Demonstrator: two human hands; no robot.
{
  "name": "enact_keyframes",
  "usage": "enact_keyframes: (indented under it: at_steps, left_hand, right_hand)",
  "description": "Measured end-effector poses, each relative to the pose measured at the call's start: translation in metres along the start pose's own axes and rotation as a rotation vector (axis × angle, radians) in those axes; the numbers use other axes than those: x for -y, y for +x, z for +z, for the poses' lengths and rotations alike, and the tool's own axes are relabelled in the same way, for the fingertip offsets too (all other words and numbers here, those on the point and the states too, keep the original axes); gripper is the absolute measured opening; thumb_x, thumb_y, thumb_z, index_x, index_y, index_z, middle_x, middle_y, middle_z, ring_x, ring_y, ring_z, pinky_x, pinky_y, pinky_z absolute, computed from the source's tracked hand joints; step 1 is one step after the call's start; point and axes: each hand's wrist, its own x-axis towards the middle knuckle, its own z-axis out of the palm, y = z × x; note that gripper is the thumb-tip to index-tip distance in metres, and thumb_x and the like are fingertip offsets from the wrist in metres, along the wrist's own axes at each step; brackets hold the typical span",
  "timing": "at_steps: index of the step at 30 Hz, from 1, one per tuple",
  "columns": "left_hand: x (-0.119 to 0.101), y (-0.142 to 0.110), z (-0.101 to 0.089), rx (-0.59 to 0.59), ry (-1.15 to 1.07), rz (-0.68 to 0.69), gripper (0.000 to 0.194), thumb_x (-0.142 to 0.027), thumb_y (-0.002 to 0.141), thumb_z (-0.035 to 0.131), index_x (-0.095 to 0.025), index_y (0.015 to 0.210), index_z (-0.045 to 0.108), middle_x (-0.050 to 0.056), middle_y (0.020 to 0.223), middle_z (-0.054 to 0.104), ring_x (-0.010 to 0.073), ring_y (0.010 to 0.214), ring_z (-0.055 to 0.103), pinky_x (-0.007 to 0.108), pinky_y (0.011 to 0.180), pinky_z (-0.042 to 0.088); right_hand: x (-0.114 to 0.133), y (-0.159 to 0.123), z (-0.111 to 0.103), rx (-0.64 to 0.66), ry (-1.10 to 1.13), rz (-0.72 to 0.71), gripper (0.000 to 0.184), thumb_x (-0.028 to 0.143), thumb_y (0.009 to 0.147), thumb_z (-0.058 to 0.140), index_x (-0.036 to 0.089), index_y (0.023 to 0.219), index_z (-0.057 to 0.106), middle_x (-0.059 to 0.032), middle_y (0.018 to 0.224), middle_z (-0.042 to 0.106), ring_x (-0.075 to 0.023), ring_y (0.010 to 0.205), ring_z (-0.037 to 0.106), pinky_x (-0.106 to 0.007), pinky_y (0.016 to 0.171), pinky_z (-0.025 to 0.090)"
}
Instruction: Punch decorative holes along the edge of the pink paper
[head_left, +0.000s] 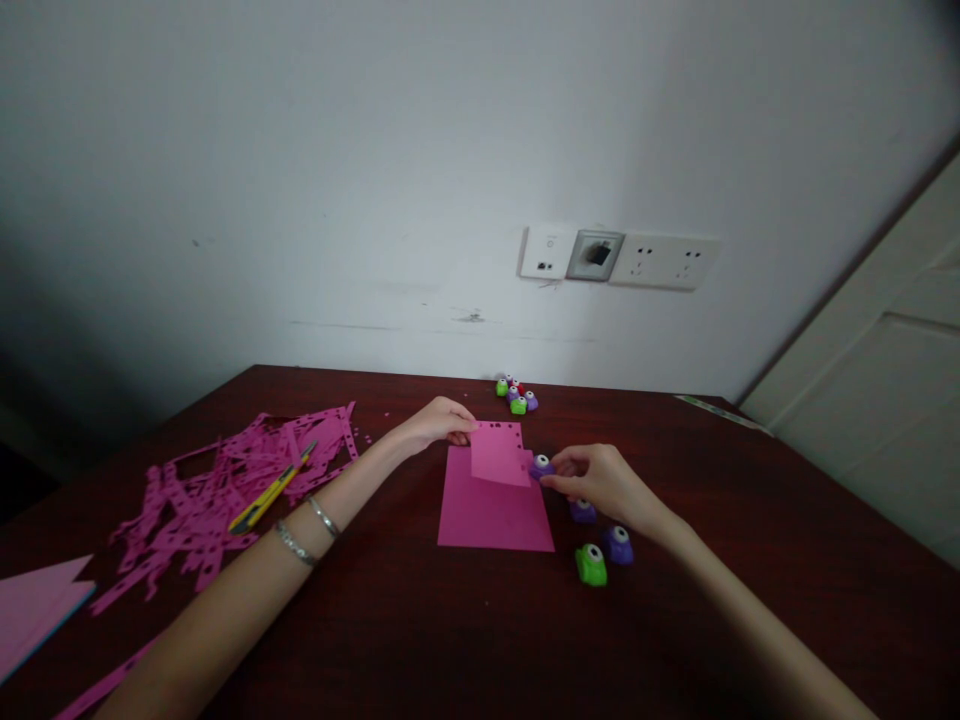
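My left hand pinches the upper left corner of a small pink paper piece, which has punched holes along its top edge. That piece lies over a larger pink sheet on the dark wooden table. My right hand grips a small purple hole punch at the right edge of the small piece. Two bracelets sit on my left wrist.
Two more purple punches and a green punch lie beside my right hand. A cluster of small punches sits by the wall. Punched pink scraps and a yellow utility knife lie at left.
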Motion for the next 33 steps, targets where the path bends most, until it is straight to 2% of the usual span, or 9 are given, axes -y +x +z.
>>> enact_keyframes:
  at_steps: [14,26,33]
  left_hand:
    - [0.004,0.001,0.001,0.002,0.003,0.005,0.016,-0.024,0.064,0.066,-0.01,0.073,0.066,0.005,0.061,0.062,0.01,0.056,0.056,0.026,0.058,0.042]
    - [0.007,0.003,0.003,-0.017,-0.003,-0.01,0.014,-0.021,0.064,0.065,-0.01,0.072,0.066,0.005,0.062,0.062,0.0096,0.056,0.056,0.025,0.057,0.042]
    - [0.014,0.005,0.005,-0.002,0.019,-0.017,0.012,-0.019,0.064,0.063,-0.01,0.072,0.066,0.004,0.058,0.062,0.0096,0.055,0.055,0.025,0.056,0.041]
  right_hand:
    - [0.007,-0.001,0.001,0.045,0.012,-0.014,0.019,0.034,0.07,0.065,0.016,0.073,0.067,-0.005,0.066,0.067,-0.0151,0.057,0.059,-0.024,0.049,0.045]
    - [0.001,0.001,0.005,0.068,-0.014,-0.099,0.016,0.031,0.071,0.063,0.018,0.078,0.069,-0.0043,0.07,0.068,-0.0162,0.061,0.061,-0.025,0.053,0.048]
    - [-0.003,0.0,0.01,0.13,0.042,-0.107,0.018,0.028,0.073,0.06,0.018,0.085,0.069,-0.0037,0.072,0.069,-0.016,0.061,0.062,-0.026,0.056,0.048]
